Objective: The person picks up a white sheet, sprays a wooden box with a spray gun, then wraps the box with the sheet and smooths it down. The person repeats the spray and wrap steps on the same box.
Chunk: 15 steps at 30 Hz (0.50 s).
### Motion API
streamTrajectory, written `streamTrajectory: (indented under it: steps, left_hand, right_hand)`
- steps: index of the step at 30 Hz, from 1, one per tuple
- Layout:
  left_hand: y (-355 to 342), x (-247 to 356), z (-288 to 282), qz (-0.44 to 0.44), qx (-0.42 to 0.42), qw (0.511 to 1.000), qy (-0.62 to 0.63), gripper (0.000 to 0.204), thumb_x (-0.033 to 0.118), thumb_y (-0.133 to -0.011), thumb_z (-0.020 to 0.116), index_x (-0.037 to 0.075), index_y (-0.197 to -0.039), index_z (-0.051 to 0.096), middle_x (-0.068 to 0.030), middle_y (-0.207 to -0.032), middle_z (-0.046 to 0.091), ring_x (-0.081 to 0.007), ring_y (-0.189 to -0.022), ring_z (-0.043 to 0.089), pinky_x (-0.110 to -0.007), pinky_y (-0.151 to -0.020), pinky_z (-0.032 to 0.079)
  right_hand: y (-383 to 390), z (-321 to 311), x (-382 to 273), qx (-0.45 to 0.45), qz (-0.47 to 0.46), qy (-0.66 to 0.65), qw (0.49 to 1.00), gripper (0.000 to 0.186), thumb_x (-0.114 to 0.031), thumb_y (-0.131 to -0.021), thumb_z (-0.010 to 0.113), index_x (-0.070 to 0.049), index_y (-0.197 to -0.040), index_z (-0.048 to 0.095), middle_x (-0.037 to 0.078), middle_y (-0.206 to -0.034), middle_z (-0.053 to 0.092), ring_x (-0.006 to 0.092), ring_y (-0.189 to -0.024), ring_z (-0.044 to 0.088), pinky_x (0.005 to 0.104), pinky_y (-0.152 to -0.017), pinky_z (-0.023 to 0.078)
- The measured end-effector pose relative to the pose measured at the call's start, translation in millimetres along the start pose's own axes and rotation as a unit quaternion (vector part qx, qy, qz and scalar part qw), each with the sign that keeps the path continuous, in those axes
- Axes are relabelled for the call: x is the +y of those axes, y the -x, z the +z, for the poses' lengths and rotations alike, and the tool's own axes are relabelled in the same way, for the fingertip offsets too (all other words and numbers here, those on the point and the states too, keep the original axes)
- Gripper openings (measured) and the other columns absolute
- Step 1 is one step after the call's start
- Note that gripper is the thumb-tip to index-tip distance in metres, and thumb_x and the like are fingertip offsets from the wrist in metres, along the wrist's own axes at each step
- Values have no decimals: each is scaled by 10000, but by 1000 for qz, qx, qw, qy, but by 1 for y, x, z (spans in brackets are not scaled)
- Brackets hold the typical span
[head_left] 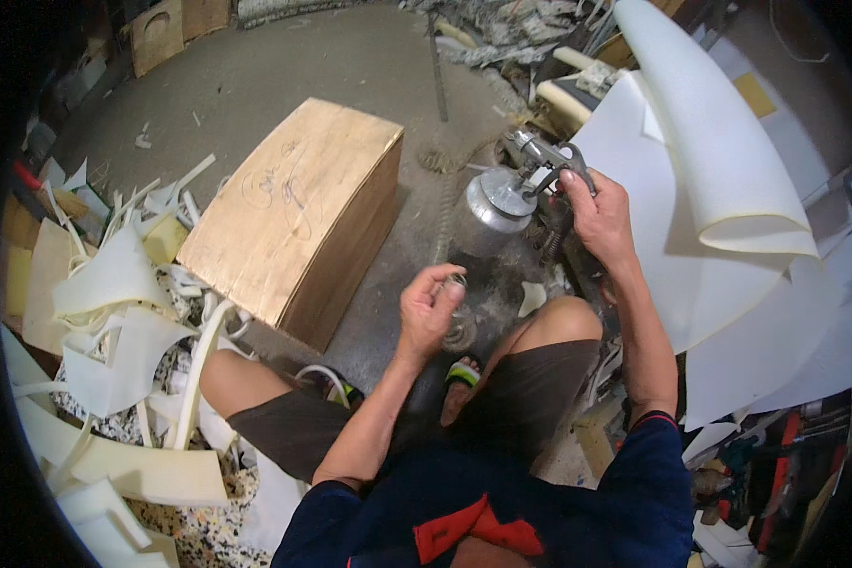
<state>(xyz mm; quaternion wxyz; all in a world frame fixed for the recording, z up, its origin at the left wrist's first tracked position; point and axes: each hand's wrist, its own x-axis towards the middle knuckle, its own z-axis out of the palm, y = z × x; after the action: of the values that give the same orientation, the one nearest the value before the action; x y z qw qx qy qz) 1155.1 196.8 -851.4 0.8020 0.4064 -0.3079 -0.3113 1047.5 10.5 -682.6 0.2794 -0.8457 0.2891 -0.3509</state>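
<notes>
A spray gun with a round silver metal cup (497,206) hangs upright from my right hand (598,216), whose fingers wrap round the grip with the thumb on its near side. My left hand (428,312) is closed in a pinch, lower and to the left of the cup. A small shiny, ring-like piece shows at its fingertips, too small to name. To the left of both hands stands a wooden box (289,204) with handwriting on its top. The cup does not touch the box.
Foam scraps and strips (128,284) pile up at the left. Large white foam sheets (729,142), one rolled over, lean at the right. A coiled hose (444,213) runs along the concrete floor (350,62). More rolls and debris (568,99) lie at the back right.
</notes>
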Motion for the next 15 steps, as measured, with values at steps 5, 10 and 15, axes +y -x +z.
streamTrajectory:
  steps: [5, 10, 15]
  left_hand:
    - [-9, -3, 49, 2, -58, 998, -1, 225, 244, -975, 588, 34, -1053, 586, 51, -746, 504, -38, -625, 424, -205, -572, 353]
    - [-14, -3, 70, 17, -72, 995, 73, 191, 226, -992, 564, 36, -1003, 549, 45, -776, 497, -33, -715, 426, -212, -638, 370]
    - [-17, 2, 73, 28, -77, 993, 89, 200, 235, -999, 545, 38, -1020, 516, 47, -733, 464, -36, -653, 395, -216, -596, 347]
  right_hand:
    - [-7, -24, -48, 34, -13, -63, 997, 410, -358, -1000, 534, 9, -851, 639, 73, -683, 663, 68, -505, 537, 230, -441, 397]
    - [0, -21, -68, 44, 0, -187, 981, 415, -387, -1004, 516, -8, -890, 641, 73, -681, 663, 49, -480, 530, 197, -386, 347]
    - [2, -16, -75, 39, -13, -207, 977, 397, -345, -1008, 529, 22, -915, 650, 65, -715, 656, 74, -558, 579, 219, -459, 414]
